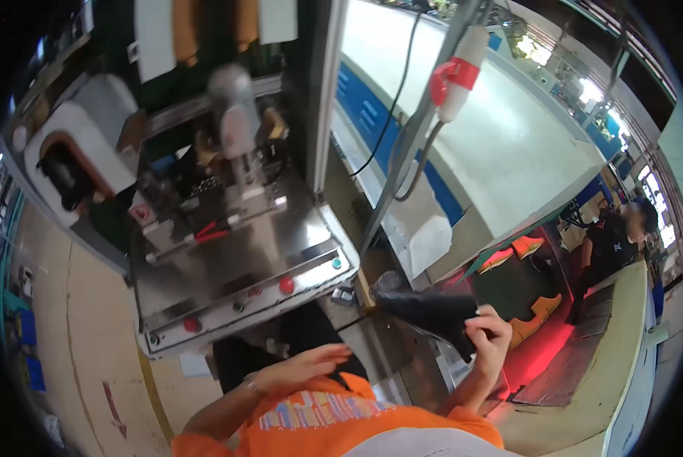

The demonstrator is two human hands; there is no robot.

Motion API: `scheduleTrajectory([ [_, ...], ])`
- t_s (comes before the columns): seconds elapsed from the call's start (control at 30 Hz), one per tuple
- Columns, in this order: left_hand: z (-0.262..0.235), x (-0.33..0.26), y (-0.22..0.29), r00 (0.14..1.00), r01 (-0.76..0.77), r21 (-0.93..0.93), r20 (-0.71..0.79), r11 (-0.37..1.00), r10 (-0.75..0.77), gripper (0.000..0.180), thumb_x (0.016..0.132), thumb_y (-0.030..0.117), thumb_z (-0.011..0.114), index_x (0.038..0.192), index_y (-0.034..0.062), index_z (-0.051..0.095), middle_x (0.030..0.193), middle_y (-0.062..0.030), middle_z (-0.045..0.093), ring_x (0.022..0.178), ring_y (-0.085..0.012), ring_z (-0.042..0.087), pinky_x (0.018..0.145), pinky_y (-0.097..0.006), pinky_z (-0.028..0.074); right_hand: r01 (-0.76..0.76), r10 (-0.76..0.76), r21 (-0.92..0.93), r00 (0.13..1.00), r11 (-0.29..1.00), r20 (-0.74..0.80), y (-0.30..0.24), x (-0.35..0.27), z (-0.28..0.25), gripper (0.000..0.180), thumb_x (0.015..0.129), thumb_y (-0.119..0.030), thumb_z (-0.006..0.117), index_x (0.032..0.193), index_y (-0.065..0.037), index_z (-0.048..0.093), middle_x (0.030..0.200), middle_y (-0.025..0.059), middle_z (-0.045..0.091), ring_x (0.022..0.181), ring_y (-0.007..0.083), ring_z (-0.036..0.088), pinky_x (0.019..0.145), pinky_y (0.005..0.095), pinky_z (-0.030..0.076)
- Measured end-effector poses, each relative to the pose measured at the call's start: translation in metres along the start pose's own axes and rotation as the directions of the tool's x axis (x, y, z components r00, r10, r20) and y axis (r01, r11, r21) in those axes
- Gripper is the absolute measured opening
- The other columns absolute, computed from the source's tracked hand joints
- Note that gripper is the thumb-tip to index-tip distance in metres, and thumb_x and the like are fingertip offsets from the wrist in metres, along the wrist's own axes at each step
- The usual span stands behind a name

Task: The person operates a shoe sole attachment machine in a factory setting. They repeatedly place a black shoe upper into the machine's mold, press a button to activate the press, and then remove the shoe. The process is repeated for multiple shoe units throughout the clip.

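My right hand (490, 337) is closed on the upper edge of a black boot (431, 311), out to the right of my body. The boot is tilted, its far end pointing left toward the machine's corner; motion blurs its outline. My left hand (307, 366) hangs in front of my orange shirt, fingers stretched out and holding nothing. Ahead of it stands a machine with a shiny metal table (242, 263). Red and green buttons line its front panel (238, 311). A blurred upright machine head (238, 126) rises at the table's back.
At the right, a conveyor (501, 293) under red light carries several tan shoes (535, 316). Beyond it sits another person (619, 244) in dark clothes. A white-topped blue cabinet (478, 145) stands behind a slanted metal post (410, 141) with a hanging red-and-white plug connector (459, 76).
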State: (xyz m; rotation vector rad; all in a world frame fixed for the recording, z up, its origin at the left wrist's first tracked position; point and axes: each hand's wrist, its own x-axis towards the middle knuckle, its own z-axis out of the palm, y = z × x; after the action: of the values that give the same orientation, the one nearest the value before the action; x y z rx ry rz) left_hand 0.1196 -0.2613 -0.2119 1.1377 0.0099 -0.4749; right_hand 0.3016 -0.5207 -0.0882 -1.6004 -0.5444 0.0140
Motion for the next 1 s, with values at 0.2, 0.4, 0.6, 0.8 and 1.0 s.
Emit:
scheduleTrajectory([
  [0.2, 0.019, 0.034, 0.049, 0.653, -0.75, -0.375, -0.286, 0.545, 0.701, 0.082, 0.076, 0.06, 0.045, 0.132, 0.0041, 0.021, 0.134, -0.0108, 0.029, 0.123, -0.0234, 0.031, 0.098, -0.041, 0.031, 0.131, -0.325, 0.332, 0.698, 0.934, 0.639, -0.022, 0.006, 0.076, 0.006, 0.061, 0.003, 0.064, 0.064, -0.003, 0.062, 0.072, 0.0103, 0.059, 0.065, 0.0206, 0.056, 0.058, 0.0289, 0.043],
  [0.4, -0.014, -0.007, 0.071, 0.302, -0.888, 0.028, -0.719, 0.46, 0.626, 0.024, 0.074, 0.007, 0.061, 0.096, 0.0001, 0.055, 0.095, -0.0032, 0.056, 0.086, -0.0152, 0.054, 0.074, -0.029, 0.043, -0.514, -0.273, 0.5, 0.454, 0.698, 0.848, 0.027, 0.021, 0.14, 0.063, 0.068, -0.029, 0.072, 0.115, -0.003, 0.041, 0.115, 0.0112, 0.047, 0.099, 0.0187, 0.05, 0.081, 0.0301, 0.04],
  [0.6, -0.019, -0.052, 0.076, 0.328, -0.614, 0.375, -0.678, 0.694, 0.657, 0.036, 0.071, 0.01, 0.067, 0.102, 0.0, 0.054, 0.099, -0.0027, 0.056, 0.086, -0.0125, 0.054, 0.075, -0.026, 0.043, -0.55, -0.152, 0.412, 0.456, 0.727, 0.877, 0.007, 0.068, 0.229, 0.075, 0.075, -0.046, 0.06, 0.128, -0.002, 0.03, 0.116, 0.0084, 0.048, 0.104, 0.0152, 0.048, 0.084, 0.0265, 0.038],
  [0.8, -0.014, -0.104, 0.115, 0.509, -0.455, 0.666, -0.35, 0.591, 0.786, 0.069, 0.068, 0.01, 0.069, 0.127, 0.0027, 0.032, 0.126, -0.0041, 0.039, 0.116, -0.0199, 0.038, 0.099, -0.032, 0.026, -0.769, -0.153, 0.427, 0.405, 0.476, 0.901, -0.001, 0.08, 0.266, 0.038, 0.081, -0.024, 0.057, 0.112, -0.003, 0.048, 0.1, 0.0056, 0.058, 0.094, 0.0142, 0.055, 0.079, 0.0264, 0.044],
  [1.0, -0.067, -0.071, 0.162, 0.718, -0.639, -0.158, -0.474, 0.752, 0.51, 0.049, 0.084, 0.036, 0.051, 0.124, 0.0111, 0.038, 0.123, -0.0046, 0.045, 0.109, -0.0179, 0.045, 0.09, -0.037, 0.034, -0.941, -0.37, 0.333, 0.289, 0.062, 0.883, 0.0, 0.106, 0.278, 0.024, 0.081, -0.012, 0.05, 0.103, -0.001, 0.053, 0.089, 0.0108, 0.061, 0.073, 0.0199, 0.06, 0.066, 0.032, 0.051],
])
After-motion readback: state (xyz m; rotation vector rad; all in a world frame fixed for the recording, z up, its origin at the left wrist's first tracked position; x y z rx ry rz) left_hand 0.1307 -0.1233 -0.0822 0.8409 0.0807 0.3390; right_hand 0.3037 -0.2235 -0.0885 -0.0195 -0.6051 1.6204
